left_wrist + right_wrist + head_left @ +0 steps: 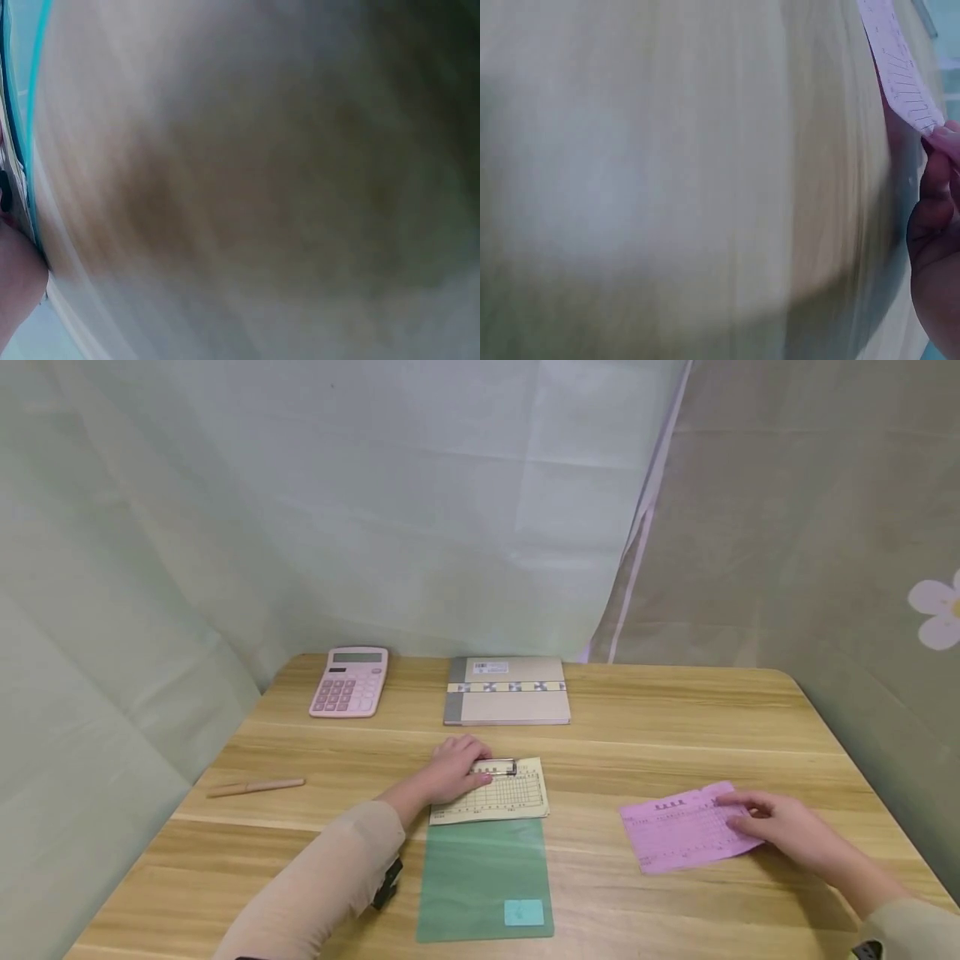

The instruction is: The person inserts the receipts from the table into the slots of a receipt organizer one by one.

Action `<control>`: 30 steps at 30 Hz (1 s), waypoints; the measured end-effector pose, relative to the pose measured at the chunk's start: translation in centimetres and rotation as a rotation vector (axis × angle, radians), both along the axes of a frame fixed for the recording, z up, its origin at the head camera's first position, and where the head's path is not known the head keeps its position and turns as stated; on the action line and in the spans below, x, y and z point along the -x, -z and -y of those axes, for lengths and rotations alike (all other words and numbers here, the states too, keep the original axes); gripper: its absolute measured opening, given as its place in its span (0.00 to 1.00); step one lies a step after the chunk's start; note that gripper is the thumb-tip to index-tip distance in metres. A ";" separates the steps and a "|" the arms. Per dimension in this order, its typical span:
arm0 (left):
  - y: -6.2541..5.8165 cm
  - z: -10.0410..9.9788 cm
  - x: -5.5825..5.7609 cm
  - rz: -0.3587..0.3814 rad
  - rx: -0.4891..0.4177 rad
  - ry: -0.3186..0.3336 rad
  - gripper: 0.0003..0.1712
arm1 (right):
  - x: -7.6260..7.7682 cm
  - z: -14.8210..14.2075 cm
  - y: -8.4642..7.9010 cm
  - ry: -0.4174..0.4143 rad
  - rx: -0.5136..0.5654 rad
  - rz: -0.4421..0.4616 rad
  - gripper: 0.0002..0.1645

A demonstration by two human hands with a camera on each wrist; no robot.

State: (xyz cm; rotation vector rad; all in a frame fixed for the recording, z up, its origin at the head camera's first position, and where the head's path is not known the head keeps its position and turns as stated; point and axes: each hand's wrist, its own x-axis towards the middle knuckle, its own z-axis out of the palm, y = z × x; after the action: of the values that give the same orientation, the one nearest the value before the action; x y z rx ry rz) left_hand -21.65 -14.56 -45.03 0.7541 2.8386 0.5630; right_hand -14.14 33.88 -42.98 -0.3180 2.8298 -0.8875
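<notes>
A green clipboard (pixel 487 877) lies on the table, with yellowish printed forms (pixel 517 793) under its wire clip (pixel 504 767). My left hand (pixel 453 770) is over the top left of the clipboard and grips it at the clip, thumb on the near side and fingers on the far side. On the right, my right hand (pixel 787 831) pinches the right edge of a pink printed form (pixel 678 828). In the right wrist view the pink form (pixel 900 71) slants up from the table at the pinched corner. The left wrist view catches only a bit of the left hand.
A pink calculator (pixel 351 683) sits at the back left, and a hardcover notebook (pixel 508 703) with a patterned band lies at the back centre. To the left is a tan pen (pixel 257 787). A light blue label (pixel 523 912) is on the clipboard's lower right. Curtains (pixel 450 510) hang behind the table.
</notes>
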 end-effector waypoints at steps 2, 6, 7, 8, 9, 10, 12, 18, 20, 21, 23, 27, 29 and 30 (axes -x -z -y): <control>-0.1 0.0 0.0 0.002 -0.004 0.004 0.21 | 0.4 0.7 -0.2 0.009 0.033 0.018 0.24; -0.2 0.0 -0.1 0.010 -0.012 0.005 0.20 | 1.3 2.1 -0.9 0.007 0.109 0.028 0.24; -0.3 0.0 -0.1 0.011 -0.014 0.005 0.20 | 1.6 2.4 -1.0 0.007 0.128 0.030 0.24; -0.3 0.0 -0.1 0.012 -0.015 0.004 0.20 | 1.8 2.8 -1.3 0.009 0.130 0.020 0.24; -0.3 0.0 -0.1 0.014 -0.013 0.003 0.21 | 2.0 3.1 -1.5 0.011 0.153 0.027 0.25; -0.3 0.0 -0.1 0.016 -0.009 0.002 0.21 | 2.2 3.4 -1.6 0.014 0.179 0.033 0.25; -0.3 0.0 -0.1 0.015 -0.009 0.002 0.21 | 2.5 4.1 -1.9 0.015 0.218 0.047 0.26; -0.3 0.1 -0.1 0.018 -0.005 0.002 0.20 | 3.5 6.6 -2.1 -0.002 0.283 0.078 0.26; -0.4 0.1 -0.1 0.020 -0.001 0.001 0.20 | 3.9 7.7 -1.9 -0.021 0.333 0.095 0.26; -0.4 0.1 -0.1 0.019 -0.002 -0.001 0.20 | 4.0 8.3 -1.7 -0.034 0.353 0.101 0.26; -0.4 0.0 -0.1 0.020 -0.003 -0.003 0.21 | 4.2 9.7 -1.2 -0.057 0.407 0.131 0.25; -0.3 -0.1 -0.1 0.023 -0.007 0.000 0.21 | 4.3 12.6 0.0 -0.094 0.417 0.175 0.23; -0.3 0.0 -0.1 0.027 -0.009 0.001 0.21 | 4.4 14.0 0.4 -0.115 0.394 0.187 0.22; -0.3 0.1 0.0 0.028 -0.009 0.001 0.21 | 4.5 14.7 0.6 -0.131 0.381 0.181 0.22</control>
State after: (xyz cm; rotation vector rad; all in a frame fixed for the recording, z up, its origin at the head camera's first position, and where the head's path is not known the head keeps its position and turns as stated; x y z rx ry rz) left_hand -21.61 -14.62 -44.74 0.7434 2.8120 0.5813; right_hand -18.63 19.23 -43.54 -0.4380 2.4337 -1.3490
